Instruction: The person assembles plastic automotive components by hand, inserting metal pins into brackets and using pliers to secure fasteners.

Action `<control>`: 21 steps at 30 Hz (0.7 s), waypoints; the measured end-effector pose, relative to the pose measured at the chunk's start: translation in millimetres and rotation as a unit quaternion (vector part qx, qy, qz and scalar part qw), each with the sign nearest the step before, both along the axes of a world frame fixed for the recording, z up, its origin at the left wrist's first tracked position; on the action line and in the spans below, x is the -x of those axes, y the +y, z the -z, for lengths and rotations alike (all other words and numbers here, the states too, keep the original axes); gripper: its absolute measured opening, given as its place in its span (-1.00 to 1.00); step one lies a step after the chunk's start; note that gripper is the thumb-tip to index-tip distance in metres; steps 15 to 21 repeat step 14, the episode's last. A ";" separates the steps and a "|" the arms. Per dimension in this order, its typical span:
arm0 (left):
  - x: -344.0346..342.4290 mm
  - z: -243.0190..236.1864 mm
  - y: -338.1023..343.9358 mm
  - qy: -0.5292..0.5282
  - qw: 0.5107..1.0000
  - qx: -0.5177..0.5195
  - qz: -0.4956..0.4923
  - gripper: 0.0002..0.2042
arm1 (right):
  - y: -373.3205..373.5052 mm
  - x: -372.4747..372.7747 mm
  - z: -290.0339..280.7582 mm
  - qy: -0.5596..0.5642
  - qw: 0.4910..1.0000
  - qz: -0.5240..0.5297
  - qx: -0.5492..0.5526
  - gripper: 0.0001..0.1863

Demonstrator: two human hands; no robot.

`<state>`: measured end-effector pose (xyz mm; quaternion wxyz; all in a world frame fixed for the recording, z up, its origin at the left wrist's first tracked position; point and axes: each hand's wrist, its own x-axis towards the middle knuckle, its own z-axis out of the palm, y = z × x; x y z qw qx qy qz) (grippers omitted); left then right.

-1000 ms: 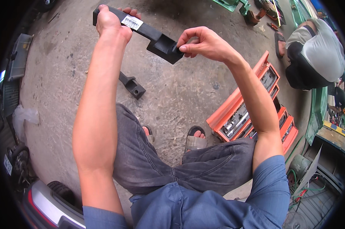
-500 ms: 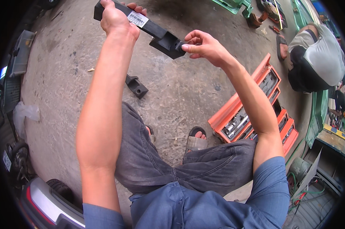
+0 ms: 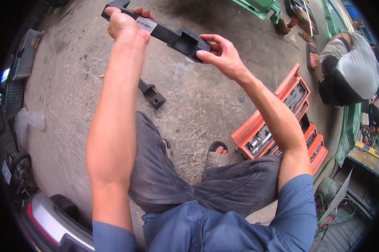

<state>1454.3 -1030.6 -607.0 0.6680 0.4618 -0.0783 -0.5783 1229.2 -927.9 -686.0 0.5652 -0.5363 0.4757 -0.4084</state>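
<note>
A long black bracket (image 3: 166,34) with a white barcode label is held up in front of me, slanting down to the right. My left hand (image 3: 124,25) wraps round its left part, beside the label. At the other end, by a square socket-like recess, my right hand (image 3: 221,54) grips the bracket between thumb and fingers. A second black bracket (image 3: 152,95) of similar shape lies on the concrete floor below, partly hidden behind my left forearm.
An orange cantilever toolbox (image 3: 250,130) stands open at my right, with sockets and metal tools inside. Beyond it another person (image 3: 349,63) crouches near green metal panels. On the left are a grey plastic bin (image 3: 28,54), a plastic bag (image 3: 28,122) and a silver-and-black bumper-like part (image 3: 51,222).
My right hand has closed further over the bracket's right end, its fingers now behind it. The bracket has tilted slightly and shifted a little, and the view has moved slightly.
</note>
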 end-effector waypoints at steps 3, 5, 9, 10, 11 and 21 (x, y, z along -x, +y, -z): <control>-3.6 -1.4 -0.9 0.006 1.000 -0.026 -0.003 -0.49 | -0.5 -1.2 2.5 -0.016 0.999 -0.026 -0.038 -0.18; -2.0 -1.6 -1.0 0.007 0.999 -0.034 -0.008 -0.49 | -2.7 4.2 -0.4 0.025 0.998 -0.049 -0.038 -0.21; 5.0 -0.6 -1.3 -0.006 0.999 -0.040 -0.008 -0.50 | -2.5 4.3 0.3 0.082 0.996 -0.033 -0.022 -0.08; 6.2 0.4 -0.4 -0.006 0.999 -0.039 -0.007 -0.50 | -1.3 5.9 -0.9 0.082 0.996 -0.031 -0.021 -0.08; 5.1 1.3 0.5 -0.011 0.999 -0.039 -0.001 -0.50 | 0.1 4.2 -8.1 0.105 0.993 -0.033 -0.046 -0.10; 5.9 2.6 1.7 -0.013 0.998 -0.059 -0.008 -0.50 | 2.7 4.2 -25.3 0.098 0.986 -0.041 -0.125 -0.16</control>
